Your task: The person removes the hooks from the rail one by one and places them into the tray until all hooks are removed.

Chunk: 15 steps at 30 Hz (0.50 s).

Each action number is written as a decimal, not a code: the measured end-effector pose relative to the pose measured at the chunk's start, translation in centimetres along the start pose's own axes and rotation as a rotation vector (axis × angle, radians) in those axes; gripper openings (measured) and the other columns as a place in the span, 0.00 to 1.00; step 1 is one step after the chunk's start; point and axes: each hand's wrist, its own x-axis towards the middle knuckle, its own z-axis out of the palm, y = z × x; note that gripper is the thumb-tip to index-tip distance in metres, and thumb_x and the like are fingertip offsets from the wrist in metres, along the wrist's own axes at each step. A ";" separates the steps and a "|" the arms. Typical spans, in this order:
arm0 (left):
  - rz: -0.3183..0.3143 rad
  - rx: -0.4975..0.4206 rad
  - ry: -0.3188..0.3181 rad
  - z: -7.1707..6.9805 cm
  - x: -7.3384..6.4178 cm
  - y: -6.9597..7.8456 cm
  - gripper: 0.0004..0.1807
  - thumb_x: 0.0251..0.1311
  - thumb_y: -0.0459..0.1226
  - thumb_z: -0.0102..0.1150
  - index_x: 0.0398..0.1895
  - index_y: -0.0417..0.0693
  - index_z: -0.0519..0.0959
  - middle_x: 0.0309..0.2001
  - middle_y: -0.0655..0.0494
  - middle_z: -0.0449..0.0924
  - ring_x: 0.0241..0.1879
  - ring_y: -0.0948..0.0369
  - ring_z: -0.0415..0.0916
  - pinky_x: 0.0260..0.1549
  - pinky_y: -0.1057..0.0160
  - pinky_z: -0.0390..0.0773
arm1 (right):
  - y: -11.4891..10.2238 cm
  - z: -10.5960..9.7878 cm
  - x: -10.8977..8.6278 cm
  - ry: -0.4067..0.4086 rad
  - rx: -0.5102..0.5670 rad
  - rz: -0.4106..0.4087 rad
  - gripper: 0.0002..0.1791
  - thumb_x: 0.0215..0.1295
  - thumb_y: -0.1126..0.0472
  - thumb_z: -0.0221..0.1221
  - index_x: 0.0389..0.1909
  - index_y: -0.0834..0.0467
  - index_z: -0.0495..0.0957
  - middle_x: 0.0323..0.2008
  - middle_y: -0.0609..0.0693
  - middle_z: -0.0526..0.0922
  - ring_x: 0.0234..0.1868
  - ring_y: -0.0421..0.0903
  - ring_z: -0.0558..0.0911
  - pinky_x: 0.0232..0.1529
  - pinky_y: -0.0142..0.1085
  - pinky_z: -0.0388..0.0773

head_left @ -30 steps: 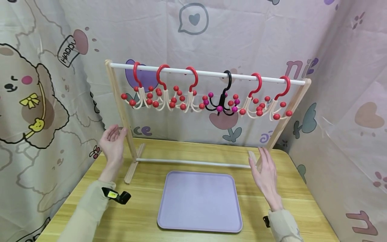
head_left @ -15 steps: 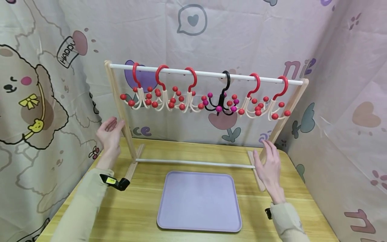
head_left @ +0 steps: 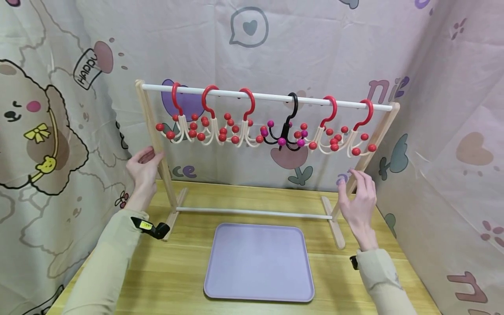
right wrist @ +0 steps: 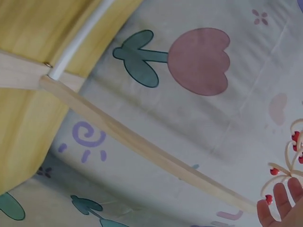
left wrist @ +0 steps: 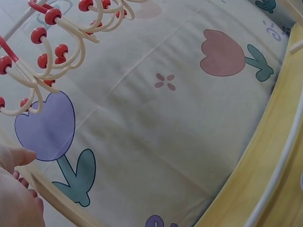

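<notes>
A wooden rack with a white top rail (head_left: 271, 96) carries several hangers. Most are cream with red hooks and red balls, like the hanger (head_left: 183, 124) at the left end. One black hanger (head_left: 285, 131) has magenta balls. My left hand (head_left: 143, 170) is at the left wooden post (head_left: 152, 118), thumb tip right by it and fingers loosely bent. My right hand (head_left: 360, 201) is raised beside the right wooden post (head_left: 379, 142), overlapping its lower part, fingers relaxed and nothing in them. In the right wrist view its fingertips (right wrist: 280, 196) overlap the red balls of a hanger.
A lilac tray (head_left: 259, 262) lies on the wooden table (head_left: 177, 271) in front of the rack. A white lower bar (head_left: 252, 211) joins the rack's wooden feet. Patterned curtains (head_left: 315, 48) close in the back and both sides.
My right hand has moved up and right along the right post, its fingers bending slightly. My left hand has risen and come to the left post. The hangers stay on the rail.
</notes>
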 end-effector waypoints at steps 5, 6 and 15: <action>0.007 -0.011 0.003 0.3 0.2 0.4 0.14 0.52 0.25 0.70 0.41 0.47 0.81 0.34 0.65 0.80 0.37 0.71 0.77 0.38 0.78 0.78 | -0.4 0.1 1.3 0.058 0.029 -0.015 0.19 0.61 0.63 0.59 0.50 0.70 0.80 0.44 0.69 0.80 0.47 0.64 0.77 0.51 0.35 0.66; 0.014 -0.002 0.005 0.3 0.2 0.4 0.13 0.52 0.26 0.69 0.39 0.47 0.81 0.33 0.66 0.80 0.37 0.71 0.78 0.37 0.78 0.78 | -0.4 0.1 1.6 0.068 0.035 -0.014 0.19 0.62 0.62 0.59 0.50 0.70 0.79 0.44 0.69 0.80 0.46 0.63 0.77 0.51 0.33 0.65; 0.064 0.021 0.011 0.4 0.5 0.6 0.12 0.52 0.27 0.70 0.36 0.51 0.82 0.32 0.66 0.81 0.35 0.70 0.79 0.36 0.77 0.78 | -1.1 0.0 3.9 0.124 0.073 0.067 0.19 0.67 0.60 0.56 0.50 0.71 0.78 0.43 0.69 0.78 0.43 0.42 0.75 0.51 0.26 0.66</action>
